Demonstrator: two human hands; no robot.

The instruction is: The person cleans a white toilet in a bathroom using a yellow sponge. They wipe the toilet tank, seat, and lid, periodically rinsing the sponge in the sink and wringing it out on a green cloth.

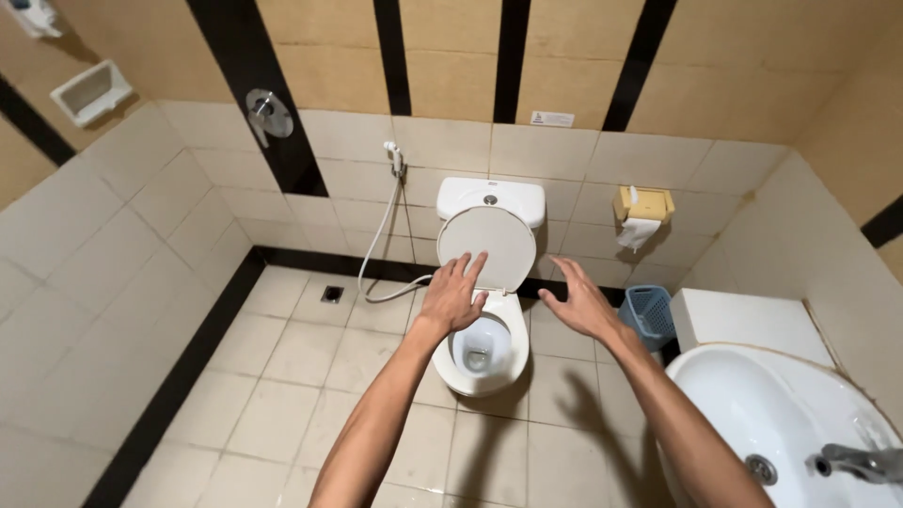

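Observation:
Both my arms reach out over a bathroom floor. My left hand is spread open, palm down, in line with the raised lid of a white toilet. My right hand hangs open a little to the right, fingers apart, holding nothing. The toilet's bowl is uncovered and its cistern stands against the back wall. Neither hand touches anything that I can see.
A spray hose hangs left of the cistern, with a floor drain below. A tissue holder is on the back wall, a blue basket beneath it. A white basin with a tap fills the lower right.

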